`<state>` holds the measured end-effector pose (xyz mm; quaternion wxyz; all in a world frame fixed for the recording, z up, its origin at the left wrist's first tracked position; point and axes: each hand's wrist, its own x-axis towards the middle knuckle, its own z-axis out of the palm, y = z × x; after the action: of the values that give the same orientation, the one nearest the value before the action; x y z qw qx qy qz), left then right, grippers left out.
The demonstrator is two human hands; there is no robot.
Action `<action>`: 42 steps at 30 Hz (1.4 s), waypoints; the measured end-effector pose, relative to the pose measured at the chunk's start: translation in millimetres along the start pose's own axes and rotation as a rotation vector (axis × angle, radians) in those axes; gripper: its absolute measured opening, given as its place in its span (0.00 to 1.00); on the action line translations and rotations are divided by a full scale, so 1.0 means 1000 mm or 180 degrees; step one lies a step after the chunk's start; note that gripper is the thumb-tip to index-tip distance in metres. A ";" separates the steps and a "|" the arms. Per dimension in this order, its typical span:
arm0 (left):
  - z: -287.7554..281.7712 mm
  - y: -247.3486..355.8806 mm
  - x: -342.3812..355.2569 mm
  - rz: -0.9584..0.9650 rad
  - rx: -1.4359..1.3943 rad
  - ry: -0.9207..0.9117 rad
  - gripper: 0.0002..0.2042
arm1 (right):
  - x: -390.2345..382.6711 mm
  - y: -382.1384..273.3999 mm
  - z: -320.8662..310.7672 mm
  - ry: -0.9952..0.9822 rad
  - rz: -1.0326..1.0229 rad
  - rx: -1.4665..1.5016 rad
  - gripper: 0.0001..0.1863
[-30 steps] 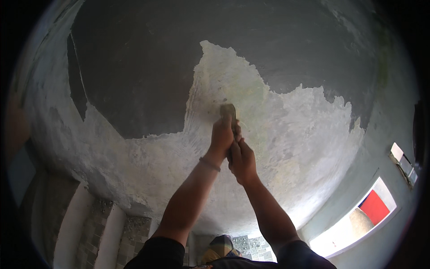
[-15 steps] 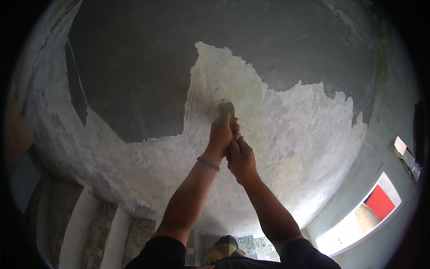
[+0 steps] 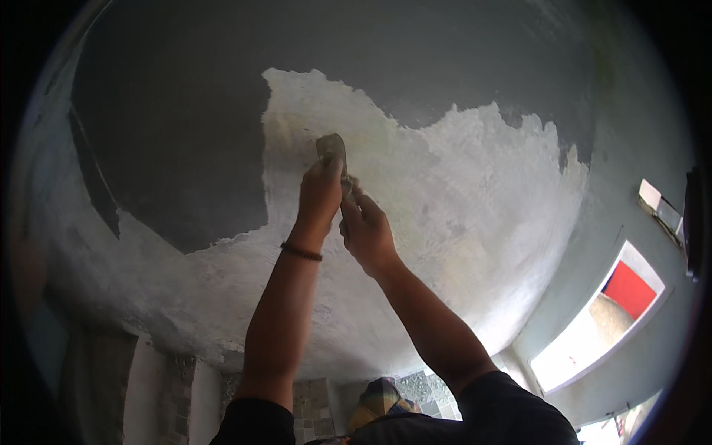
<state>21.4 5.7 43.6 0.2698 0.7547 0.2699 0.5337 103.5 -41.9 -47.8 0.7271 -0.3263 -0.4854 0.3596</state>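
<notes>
"Left hand, right hand and tool have all moved up the wall since half a second ago; my view has shifted too."

"Where's the tool now?"

"Over the pale patch, below its peak."

"Pointing which way?"

"Far end up and slightly left on my screen, long axis running nearly top to bottom."

"Grip?"

"Left is wrapped round it, thumb along it. Right is closed at the lower end, which fingers mostly hide from me."

"Counts?"

"I make it one tool, two hands, one bracelet, one red panel through the window."
</notes>
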 end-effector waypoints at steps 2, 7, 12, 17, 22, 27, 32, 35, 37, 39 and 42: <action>-0.006 -0.005 -0.024 0.0698 0.1633 0.0102 0.12 | -0.027 0.030 -0.025 0.0274 0.0246 -0.0487 0.13; -0.050 -0.028 -0.080 0.1467 0.2605 0.0625 0.24 | -0.201 0.182 -0.152 0.0682 0.1601 -0.0256 0.13; -0.103 -0.042 -0.023 0.1885 0.3645 0.1225 0.33 | -0.444 0.263 -0.302 0.1612 0.3845 -0.1843 0.31; -0.095 -0.066 -0.003 0.1684 0.4217 0.1519 0.37 | -0.535 0.273 -0.356 0.0930 0.4642 -0.2945 0.29; -0.065 -0.108 -0.050 0.1631 0.4318 0.1072 0.38 | -0.532 0.282 -0.360 0.0888 0.4712 -0.2984 0.28; -0.037 -0.185 -0.148 0.1173 0.4220 0.0363 0.37 | -0.523 0.300 -0.347 0.1018 0.4629 -0.2877 0.27; -0.004 -0.253 -0.292 0.0394 0.3678 -0.0942 0.37 | -0.501 0.304 -0.332 0.0436 0.4307 -0.2598 0.19; 0.006 -0.272 -0.414 -0.1683 0.2355 -0.2178 0.28 | -0.502 0.288 -0.336 0.0298 0.4472 -0.2890 0.19; 0.006 -0.283 -0.485 -0.3412 0.2147 -0.2335 0.22 | -0.515 0.273 -0.345 0.0612 0.4639 -0.2709 0.18; 0.005 -0.299 -0.530 -0.3336 0.2391 -0.2701 0.22 | -0.534 0.259 -0.360 0.0883 0.4869 -0.2726 0.17; -0.001 -0.324 -0.555 -0.3464 0.2474 -0.2922 0.21 | -0.570 0.242 -0.386 0.0669 0.5003 -0.2877 0.20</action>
<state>-175.7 -150.5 -547.8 0.2940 0.7013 0.6276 -0.1670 262.4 -441.0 -637.0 0.1161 -0.8478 -0.1493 0.4954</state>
